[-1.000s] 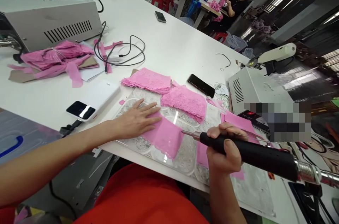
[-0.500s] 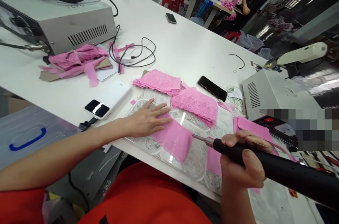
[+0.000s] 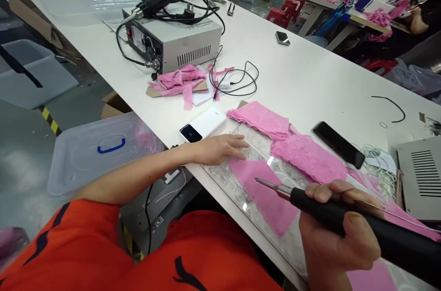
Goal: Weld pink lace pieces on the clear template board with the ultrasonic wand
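My left hand [image 3: 218, 149] lies flat with fingers stretched out, its fingertips at the upper left corner of a flat pink fabric piece [image 3: 262, 190]. That piece rests on a clear patterned plastic sheet [image 3: 223, 178] along the table's near edge. My right hand [image 3: 339, 226] wraps round a thick black-handled tool [image 3: 320, 206] with a tapered metal point. The point is over the fabric piece; whether it touches, I cannot tell. Just beyond lie two stacks of pink lace fabric, a left stack [image 3: 260, 119] and a right stack [image 3: 308, 155].
A grey power unit [image 3: 193, 41] with black cables stands at the back left. Bundled pink fabric [image 3: 181, 80], a cable [image 3: 237, 93] and a white power bank [image 3: 206, 123] lie before it. A black phone [image 3: 339, 144] and a second grey box [image 3: 422, 176] are at right.
The view has swung left. My left hand has slid to the fabric piece's far left corner, and the piece lies more uncovered. The tool tip is now over the fabric instead of at its right edge.
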`<state>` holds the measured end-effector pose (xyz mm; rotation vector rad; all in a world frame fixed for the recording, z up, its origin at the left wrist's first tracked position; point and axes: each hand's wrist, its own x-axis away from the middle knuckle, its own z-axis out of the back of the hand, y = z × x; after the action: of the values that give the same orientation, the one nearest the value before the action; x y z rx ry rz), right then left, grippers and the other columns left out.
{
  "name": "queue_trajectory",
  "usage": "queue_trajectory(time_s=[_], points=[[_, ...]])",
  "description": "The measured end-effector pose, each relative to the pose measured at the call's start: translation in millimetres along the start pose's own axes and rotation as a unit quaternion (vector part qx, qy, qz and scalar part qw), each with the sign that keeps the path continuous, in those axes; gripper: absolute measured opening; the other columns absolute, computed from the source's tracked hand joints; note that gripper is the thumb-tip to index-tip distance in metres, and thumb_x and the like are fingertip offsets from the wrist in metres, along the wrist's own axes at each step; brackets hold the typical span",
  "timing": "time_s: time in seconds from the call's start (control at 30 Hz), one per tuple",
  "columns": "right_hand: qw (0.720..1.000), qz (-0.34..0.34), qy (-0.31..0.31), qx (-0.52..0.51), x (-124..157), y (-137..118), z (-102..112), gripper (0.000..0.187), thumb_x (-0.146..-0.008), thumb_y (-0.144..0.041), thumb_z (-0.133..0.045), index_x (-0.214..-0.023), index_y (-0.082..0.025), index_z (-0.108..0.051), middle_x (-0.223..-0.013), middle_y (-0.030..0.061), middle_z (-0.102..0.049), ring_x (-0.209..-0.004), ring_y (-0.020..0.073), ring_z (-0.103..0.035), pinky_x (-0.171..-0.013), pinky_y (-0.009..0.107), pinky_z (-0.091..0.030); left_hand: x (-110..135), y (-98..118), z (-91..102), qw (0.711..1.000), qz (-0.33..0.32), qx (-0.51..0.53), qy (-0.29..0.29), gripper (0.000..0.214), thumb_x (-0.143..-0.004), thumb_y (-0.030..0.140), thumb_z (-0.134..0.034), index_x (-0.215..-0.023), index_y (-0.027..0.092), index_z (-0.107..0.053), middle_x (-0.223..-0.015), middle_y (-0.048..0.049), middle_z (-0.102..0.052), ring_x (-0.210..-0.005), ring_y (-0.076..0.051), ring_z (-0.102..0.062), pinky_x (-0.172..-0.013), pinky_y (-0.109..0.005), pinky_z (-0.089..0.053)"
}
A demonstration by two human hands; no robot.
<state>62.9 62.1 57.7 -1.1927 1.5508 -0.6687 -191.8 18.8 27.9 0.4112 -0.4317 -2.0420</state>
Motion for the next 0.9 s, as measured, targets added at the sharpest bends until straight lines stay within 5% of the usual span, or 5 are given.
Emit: queue_trajectory(time_s=[0.33, 0.9], points=[[0.993, 0.055, -0.106, -0.01, 9.4, 11.9, -40.1, 0.018, -0.07, -0.023, -0.057, -0.087, -0.02, -0.058, -0.085, -0.0001, -0.057, -0.058, 0.0103, -0.054, -0.057, 0.032, -0.048, -0.8, -3.3, -8.4, 0.998, -0.009, -0.052, -0.025, 0.066, -0.071, -0.008, -0.049, -0.124, 0.029, -0.063, -0.151, -0.0049, -0.04, -0.143, -0.031, -0.027, -0.112, -0.052, -0.031], [0.987, 0.083, -0.136, -0.002, 11.2, 30.6, -59.9, 0.017, -0.072, -0.023, -0.059, -0.087, -0.021, -0.054, -0.085, -0.0015, -0.056, -0.058, 0.0097, -0.056, -0.059, 0.032, -0.052, -0.3, -5.4, -14.5, 0.999, -0.018, -0.05, -0.002, 0.063, -0.074, -0.002, -0.054, -0.127, 0.03, -0.062, -0.15, -0.0064, -0.041, -0.142, -0.034, -0.029, -0.109, -0.053, -0.036]])
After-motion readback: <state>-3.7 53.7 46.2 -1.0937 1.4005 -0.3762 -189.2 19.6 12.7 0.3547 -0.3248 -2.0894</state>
